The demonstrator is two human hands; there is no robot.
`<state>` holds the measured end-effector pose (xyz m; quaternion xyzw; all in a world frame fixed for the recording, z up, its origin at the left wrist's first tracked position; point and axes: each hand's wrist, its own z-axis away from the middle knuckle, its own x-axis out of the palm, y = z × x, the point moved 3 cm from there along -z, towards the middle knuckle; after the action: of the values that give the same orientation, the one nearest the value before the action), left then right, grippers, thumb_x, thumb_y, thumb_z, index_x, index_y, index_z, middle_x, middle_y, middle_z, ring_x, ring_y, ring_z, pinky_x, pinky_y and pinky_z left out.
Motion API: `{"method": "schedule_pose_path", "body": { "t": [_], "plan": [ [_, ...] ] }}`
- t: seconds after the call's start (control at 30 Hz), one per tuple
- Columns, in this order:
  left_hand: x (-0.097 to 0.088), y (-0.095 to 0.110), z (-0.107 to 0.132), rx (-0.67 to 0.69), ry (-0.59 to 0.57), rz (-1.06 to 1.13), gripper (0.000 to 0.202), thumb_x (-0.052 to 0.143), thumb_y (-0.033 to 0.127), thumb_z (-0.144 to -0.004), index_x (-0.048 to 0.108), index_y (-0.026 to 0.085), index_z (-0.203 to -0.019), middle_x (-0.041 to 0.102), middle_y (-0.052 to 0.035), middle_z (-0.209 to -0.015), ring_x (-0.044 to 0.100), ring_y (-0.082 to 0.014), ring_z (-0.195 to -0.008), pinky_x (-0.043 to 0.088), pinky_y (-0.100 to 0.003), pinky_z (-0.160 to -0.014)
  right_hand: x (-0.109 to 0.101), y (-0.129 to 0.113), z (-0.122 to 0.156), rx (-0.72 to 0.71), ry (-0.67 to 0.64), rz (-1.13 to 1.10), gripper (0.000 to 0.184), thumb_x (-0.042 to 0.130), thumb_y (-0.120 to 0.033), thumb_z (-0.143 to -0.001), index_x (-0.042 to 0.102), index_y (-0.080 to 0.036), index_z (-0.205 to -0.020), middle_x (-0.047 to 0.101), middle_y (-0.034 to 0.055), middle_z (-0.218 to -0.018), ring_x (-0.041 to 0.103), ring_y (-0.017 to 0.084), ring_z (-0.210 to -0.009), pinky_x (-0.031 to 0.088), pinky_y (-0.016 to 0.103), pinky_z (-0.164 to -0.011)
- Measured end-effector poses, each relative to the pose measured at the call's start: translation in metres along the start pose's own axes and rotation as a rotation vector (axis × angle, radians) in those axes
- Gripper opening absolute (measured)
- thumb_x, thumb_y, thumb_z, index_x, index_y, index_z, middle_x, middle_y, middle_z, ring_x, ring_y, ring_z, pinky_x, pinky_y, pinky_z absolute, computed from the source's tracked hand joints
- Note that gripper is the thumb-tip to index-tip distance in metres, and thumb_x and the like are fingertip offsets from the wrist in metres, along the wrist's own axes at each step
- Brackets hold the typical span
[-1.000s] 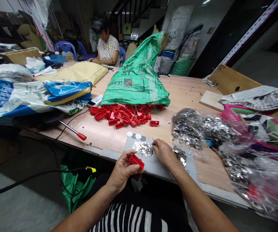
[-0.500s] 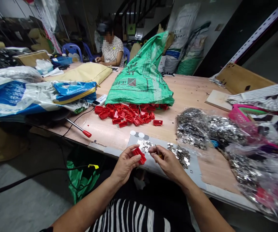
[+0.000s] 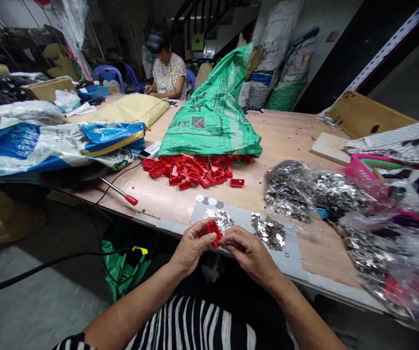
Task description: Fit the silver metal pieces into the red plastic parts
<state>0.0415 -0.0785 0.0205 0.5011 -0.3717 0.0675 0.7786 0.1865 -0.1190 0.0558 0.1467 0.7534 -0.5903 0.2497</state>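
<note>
Between the thumb and fingers of my left hand [image 3: 191,244] is a small red plastic housing [image 3: 214,232], open on one side and held tilted above the table's front edge. My right hand [image 3: 248,250] is pinched closed at the lower right end of that housing. Whatever its fingertips hold is hidden. Just beyond my hands, a pile of small shiny metal pieces [image 3: 221,218] lies on a grey mat [image 3: 293,260]. A second pile of metal pieces [image 3: 270,231] sits to its right.
Many red housings [image 3: 195,171] spill from a green woven sack [image 3: 209,116]. Clear bags of metal parts [image 3: 290,189] and a pink basket [image 3: 355,167] crowd the right. A red-tipped lever [image 3: 131,199] juts out at left. Another person [image 3: 171,75] sits across the table.
My right hand has moved left to meet the red housing. The thin tool with a yellowish handle that showed in it is now hidden. The housing has turned more upright.
</note>
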Motion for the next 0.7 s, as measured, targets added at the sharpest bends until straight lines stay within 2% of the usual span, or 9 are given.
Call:
{"method": "schedule_pose_path", "body": {
  "t": [0.1, 0.2, 0.23, 0.3, 0.4, 0.5, 0.57, 0.63, 0.7],
  "plan": [
    [0.000, -0.001, 0.001, -0.011, -0.027, -0.015, 0.047, 0.079, 0.023, -0.065, 0.066, 0.020, -0.110, 0.068, -0.0036, -0.092, 0.062, -0.0155, -0.086, 0.048, -0.027, -0.078, 0.000, 0.005, 0.003, 0.079, -0.011, -0.073, 0.011, 0.059, -0.029, -0.086, 0.065, -0.024, -0.093, 0.061, 0.0039, -0.088, 0.056, 0.018, -0.075, 0.047, 0.029, -0.068],
    [-0.001, -0.003, 0.001, -0.016, -0.041, -0.039, 0.046, 0.077, 0.023, -0.067, 0.065, 0.020, -0.112, 0.067, -0.0042, -0.096, 0.062, -0.0163, -0.088, 0.048, -0.028, -0.078, -0.001, 0.013, 0.008, 0.169, 0.023, -0.102, 0.023, 0.064, -0.031, -0.083, 0.062, -0.025, -0.105, 0.060, 0.0019, -0.087, 0.052, 0.014, -0.063, 0.045, 0.026, -0.058],
    [-0.003, -0.004, 0.000, -0.008, -0.043, -0.057, 0.046, 0.076, 0.023, -0.068, 0.064, 0.020, -0.112, 0.067, -0.0042, -0.097, 0.062, -0.0159, -0.088, 0.049, -0.027, -0.078, -0.002, 0.014, 0.010, 0.177, 0.038, -0.084, 0.027, 0.064, -0.032, -0.083, 0.060, -0.025, -0.109, 0.059, 0.0021, -0.089, 0.052, 0.014, -0.064, 0.045, 0.027, -0.060],
    [-0.007, -0.005, -0.002, 0.035, -0.050, -0.131, 0.045, 0.075, 0.022, -0.070, 0.062, 0.021, -0.113, 0.066, -0.0043, -0.099, 0.061, -0.0156, -0.089, 0.049, -0.027, -0.079, -0.005, 0.017, 0.013, 0.158, 0.053, -0.012, 0.030, 0.057, -0.032, -0.088, 0.057, -0.026, -0.117, 0.058, 0.0044, -0.098, 0.055, 0.017, -0.077, 0.047, 0.029, -0.073],
    [-0.015, -0.003, -0.007, 0.167, -0.066, -0.371, 0.044, 0.074, 0.020, -0.070, 0.060, 0.020, -0.111, 0.066, -0.0051, -0.102, 0.062, -0.0168, -0.091, 0.048, -0.029, -0.083, -0.005, 0.021, 0.016, 0.135, 0.046, 0.115, 0.033, 0.041, -0.029, -0.095, 0.055, -0.027, -0.125, 0.056, 0.0067, -0.102, 0.055, 0.020, -0.093, 0.045, 0.034, -0.086],
    [-0.020, 0.001, -0.012, 0.322, -0.061, -0.710, 0.037, 0.070, 0.018, -0.071, 0.062, 0.021, -0.107, 0.065, -0.0048, -0.103, 0.062, -0.0179, -0.091, 0.048, -0.032, -0.087, 0.000, 0.028, 0.018, 0.156, 0.046, 0.200, 0.033, 0.041, -0.028, -0.094, 0.058, -0.026, -0.122, 0.058, 0.0068, -0.091, 0.058, 0.021, -0.086, 0.048, 0.034, -0.080],
    [-0.022, 0.002, -0.017, 0.397, -0.063, -0.881, 0.036, 0.068, 0.016, -0.072, 0.063, 0.022, -0.107, 0.066, -0.0045, -0.105, 0.062, -0.0191, -0.095, 0.046, -0.034, -0.091, 0.004, 0.032, 0.019, 0.171, 0.064, 0.225, 0.031, 0.046, -0.027, -0.091, 0.060, -0.025, -0.119, 0.063, 0.0075, -0.095, 0.061, 0.022, -0.088, 0.049, 0.036, -0.080],
    [-0.024, 0.002, -0.021, 0.443, -0.084, -0.971, 0.039, 0.069, 0.015, -0.071, 0.064, 0.024, -0.109, 0.067, -0.0047, -0.107, 0.062, -0.0204, -0.099, 0.046, -0.035, -0.092, 0.006, 0.035, 0.019, 0.187, 0.076, 0.240, 0.026, 0.049, -0.026, -0.089, 0.061, -0.025, -0.112, 0.066, 0.0065, -0.102, 0.062, 0.023, -0.091, 0.048, 0.037, -0.082],
    [-0.025, 0.001, -0.024, 0.471, -0.114, -1.020, 0.042, 0.070, 0.016, -0.071, 0.064, 0.025, -0.111, 0.069, -0.0049, -0.108, 0.063, -0.0211, -0.102, 0.047, -0.036, -0.093, 0.008, 0.036, 0.018, 0.195, 0.074, 0.255, 0.019, 0.050, -0.025, -0.089, 0.063, -0.025, -0.103, 0.068, 0.0048, -0.099, 0.063, 0.022, -0.089, 0.049, 0.036, -0.081]
  ]
}}
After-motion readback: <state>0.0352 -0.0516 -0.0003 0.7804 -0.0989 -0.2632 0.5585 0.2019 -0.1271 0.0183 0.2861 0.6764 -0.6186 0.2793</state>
